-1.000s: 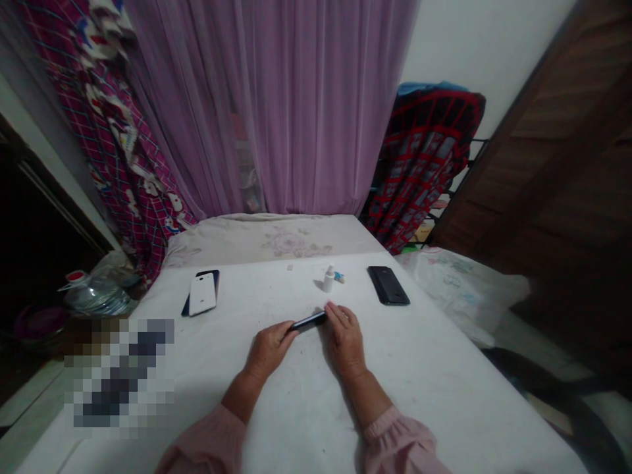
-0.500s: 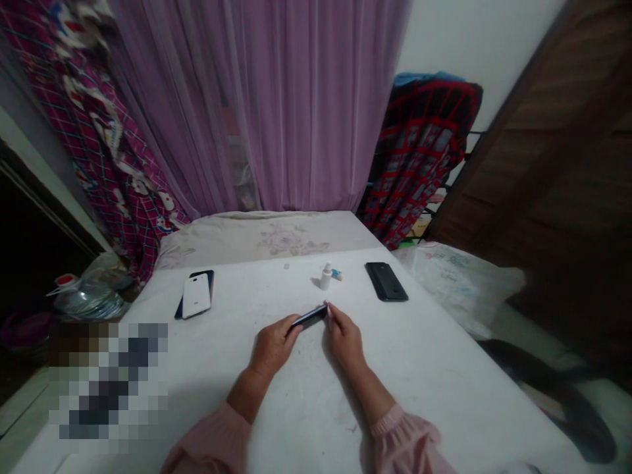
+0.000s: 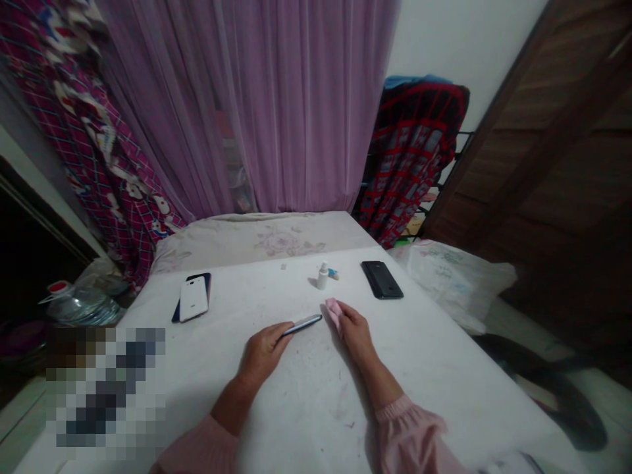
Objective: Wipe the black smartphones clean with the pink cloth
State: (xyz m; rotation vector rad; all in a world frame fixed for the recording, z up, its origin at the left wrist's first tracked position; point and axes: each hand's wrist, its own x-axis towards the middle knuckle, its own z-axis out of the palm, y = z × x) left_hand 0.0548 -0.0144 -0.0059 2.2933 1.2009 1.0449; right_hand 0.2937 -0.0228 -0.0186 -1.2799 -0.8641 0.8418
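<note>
My left hand (image 3: 266, 345) grips one end of a phone (image 3: 303, 324), held nearly edge-on above the white table, so its faces barely show. Just to the right, my right hand (image 3: 354, 327) is closed on a small pink cloth (image 3: 334, 311), slightly apart from the phone's far end. Beyond the hands stands a small white spray bottle (image 3: 322, 276) with a small blue-and-white item (image 3: 334, 274) beside it. A white phone (image 3: 193, 299) lies on top of a dark one at the left, and dark phones (image 3: 382, 280) lie stacked at the right.
The white tabletop (image 3: 296, 421) reaches back to a floral cloth (image 3: 281, 240) below purple curtains (image 3: 296, 105). Left of the table is a large clear water bottle (image 3: 83, 304). A plastic bag (image 3: 454, 276) lies by the right edge. A pixelated patch covers the lower left.
My right hand has come away from the phone to the right, and the pink cloth in it now shows. The phone in my left hand has tilted and dropped slightly.
</note>
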